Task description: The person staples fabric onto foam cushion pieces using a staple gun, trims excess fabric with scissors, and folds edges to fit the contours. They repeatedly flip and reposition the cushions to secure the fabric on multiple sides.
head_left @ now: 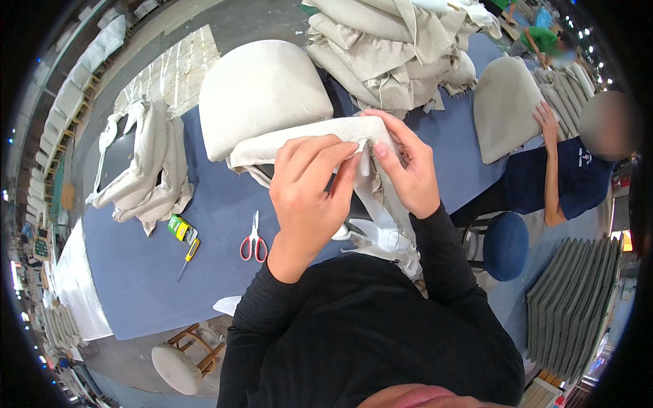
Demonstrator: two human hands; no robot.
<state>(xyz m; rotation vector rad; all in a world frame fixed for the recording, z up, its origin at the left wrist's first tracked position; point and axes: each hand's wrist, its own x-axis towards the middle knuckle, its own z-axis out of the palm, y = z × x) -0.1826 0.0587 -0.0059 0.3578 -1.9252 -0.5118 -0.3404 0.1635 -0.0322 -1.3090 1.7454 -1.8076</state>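
Between my hands, a beige fabric-covered cushion piece [299, 141] is held up on edge, its underside and folded fabric edge toward me. My left hand [306, 194] is closed, thumb and fingers pinching a white strip [365, 166] at the inner edge near the corner. Gripping that corner, my right hand [413, 173] has its fingers behind the piece and its thumb pressed on the fabric. White sheeting [384, 238] hangs below, close to my body. A beige seat cushion [262, 95] lies just beyond. Red-handled scissors [254, 243] rest left of my forearm.
On the blue table [136, 285] lie a yellow-handled screwdriver [190, 256], a green-and-yellow packet [181, 229] and stacked covers [153, 163]. A large fabric pile [401, 61] stands at the back. To the right, a co-worker [568, 177] touches another cushion [507, 109], near a blue stool [505, 246].
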